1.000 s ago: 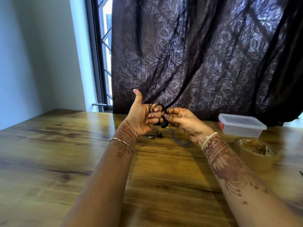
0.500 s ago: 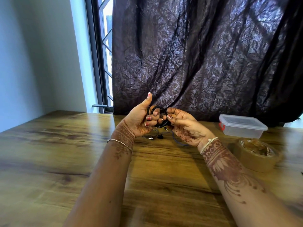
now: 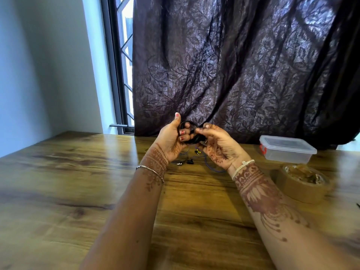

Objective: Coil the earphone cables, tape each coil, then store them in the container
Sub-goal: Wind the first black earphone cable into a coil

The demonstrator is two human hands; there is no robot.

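My left hand and my right hand are raised together above the table, both closed on a black earphone cable coil looped around my left fingers. My right fingertips pinch the coil at its right side. Beneath my hands a second earphone cable, bluish, lies loose on the wood with its earbuds beside it. A clear plastic container with its lid on stands at the right. A roll of brown tape lies flat in front of it.
The wooden table stretches wide to the left and toward me. A dark patterned curtain hangs behind the table, with a window and a wall at the far left. A small dark object shows at the right edge.
My left thumb has swung from upright toward the coil, and my right hand has turned palm-up while working the cable around my left fingers. Both hands stay in the same place.
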